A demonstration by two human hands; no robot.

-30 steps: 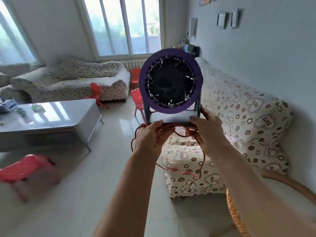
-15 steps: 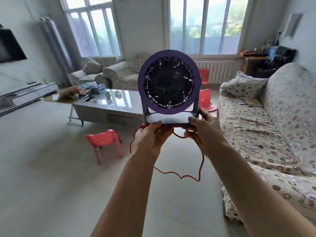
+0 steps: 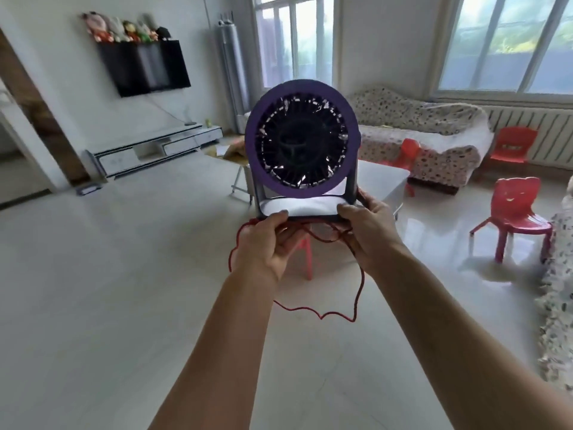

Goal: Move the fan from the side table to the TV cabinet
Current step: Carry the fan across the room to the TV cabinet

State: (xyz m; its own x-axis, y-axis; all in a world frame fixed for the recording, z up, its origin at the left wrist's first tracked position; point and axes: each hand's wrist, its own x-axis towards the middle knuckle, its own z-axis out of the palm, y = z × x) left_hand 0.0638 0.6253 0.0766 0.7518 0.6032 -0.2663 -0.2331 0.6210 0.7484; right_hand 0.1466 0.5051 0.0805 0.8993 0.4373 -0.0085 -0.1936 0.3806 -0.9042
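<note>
Above the fingers, the purple fan is held upright in the air. Its base is gripped by the left hand and the right hand, with fingers curled round its edge. A red cord is seen dangling below them. The TV cabinet is seen well beyond the left fingers.

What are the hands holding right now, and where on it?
Both hands, left and right, grip the purple fan by its base, one at each end.
</note>
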